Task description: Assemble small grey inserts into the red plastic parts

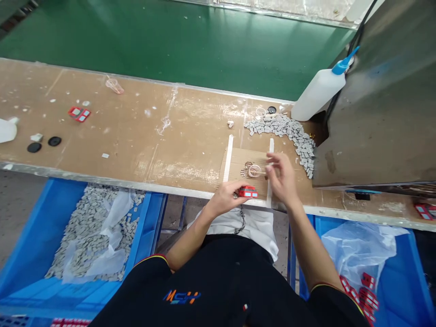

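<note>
My left hand (pixel 225 199) grips a small red toy bus-like piece (pixel 249 192) with pale windows, at the front edge of the bench. To its right, my right hand (pixel 282 179) has its thumb and fingers closed on a thin pale stick (pixel 261 172). The stick's other end reaches into a small round dish (pixel 254 171), which sits on a cardboard pad (pixel 240 156) held by white tape strips. Brown smears mark the pad around the dish. Small grey tiles (pixel 282 125) are heaped beyond my right hand.
A white squeeze bottle (pixel 318 94) with a blue nozzle leans by a metal housing (pixel 381 100). A green belt (pixel 170 41) runs behind the bench. Blue bins stand below: grey tiles (pixel 91 231) at left, red pieces (pixel 368 297) at right. Another red piece (pixel 79 114) lies far left.
</note>
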A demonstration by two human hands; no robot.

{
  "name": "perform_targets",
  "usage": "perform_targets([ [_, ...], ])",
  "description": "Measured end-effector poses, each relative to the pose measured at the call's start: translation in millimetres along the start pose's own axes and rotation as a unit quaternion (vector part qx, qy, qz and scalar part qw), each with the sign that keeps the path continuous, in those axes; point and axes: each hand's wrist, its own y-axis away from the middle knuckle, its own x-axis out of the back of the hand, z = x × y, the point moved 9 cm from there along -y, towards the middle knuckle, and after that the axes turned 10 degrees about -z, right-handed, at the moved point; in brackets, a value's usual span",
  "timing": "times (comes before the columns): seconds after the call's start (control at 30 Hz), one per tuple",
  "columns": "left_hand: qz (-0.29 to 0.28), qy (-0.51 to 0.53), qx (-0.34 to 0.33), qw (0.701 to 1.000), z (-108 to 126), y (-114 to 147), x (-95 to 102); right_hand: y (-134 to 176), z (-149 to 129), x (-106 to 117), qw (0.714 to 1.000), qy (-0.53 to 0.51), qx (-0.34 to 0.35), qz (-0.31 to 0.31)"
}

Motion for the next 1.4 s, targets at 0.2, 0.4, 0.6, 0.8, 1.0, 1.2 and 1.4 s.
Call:
perform_targets([
  [0.2, -0.009, -0.007, 0.004, 1.000, -4.2, 1.8, -2.2, -85.1, 64.4, 24.2, 0.986, 0.156, -0.042, -0.026],
  [0.4, -0.012, -0.003, -0.004, 1.000, -4.1, 1.7, -2.1, -96.9, 61.9, 15.5, 0.975, 0.211, -0.009, -0.071],
  [0.6, -0.017, 0.025, -0.020, 0.999, -1.0, 1.5, 0.2, -32.2, 42.3, 38.6, 0.991, 0.119, -0.052, -0.017],
  [0.8, -0.022, 0.037, -0.016, 0.999, -2.1, 2.1, 0.9, 11.4, 28.7, 33.9, 0.988, 0.113, -0.056, -0.091],
  [1.0, -0.020, 0.040, -0.015, 0.999, -0.8, 2.4, 1.1, 11.6, 32.3, 18.2, 0.974, 0.170, -0.046, -0.144],
  [1.2, -0.022, 0.033, -0.017, 0.999, -0.4, 2.6, 1.3, 15.8, 17.8, 22.5, 0.986, 0.104, -0.062, -0.118],
  [1.4, -0.039, 0.022, -0.063, 0.997, 1.7, 2.9, -0.4, 45.8, -26.1, 7.5, 0.989, -0.036, -0.053, -0.135],
])
